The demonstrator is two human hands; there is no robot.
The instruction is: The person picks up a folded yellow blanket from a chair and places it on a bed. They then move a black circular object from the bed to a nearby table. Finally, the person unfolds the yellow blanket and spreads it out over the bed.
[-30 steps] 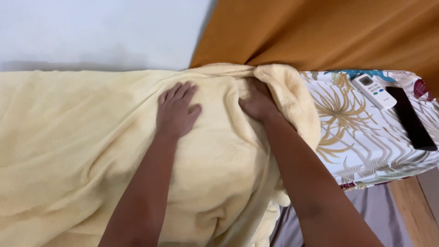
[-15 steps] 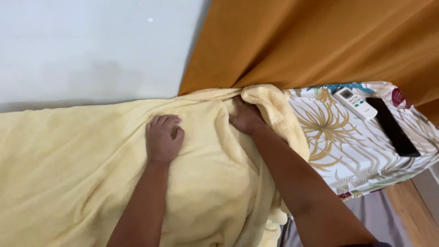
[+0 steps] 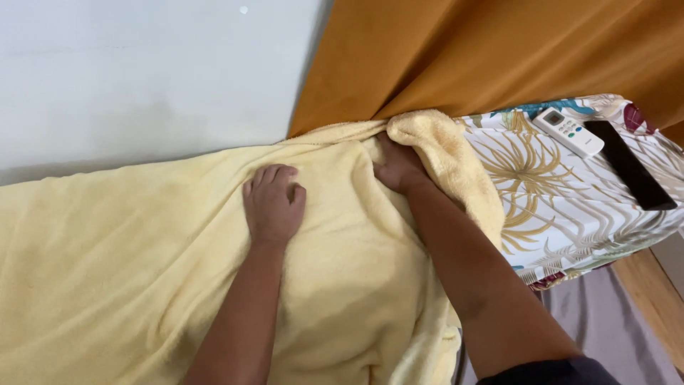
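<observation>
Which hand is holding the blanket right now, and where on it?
Right hand grips the yellow blanket at its far folded edge; left hand rests on top.

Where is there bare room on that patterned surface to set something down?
On the patterned cloth, the bare patch lies between the yellow blanket's folded edge and the white remote. The far right corner is crowded: the black remote lies beside the white one.

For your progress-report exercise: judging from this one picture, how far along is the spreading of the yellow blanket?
Done: the yellow blanket already covers the surface up to the wall. In hand: the left hand presses it flat, curled; the right hand is tucked under the folded-back corner. Left: that corner is bunched, and the patterned cover beside it stays bare.
</observation>
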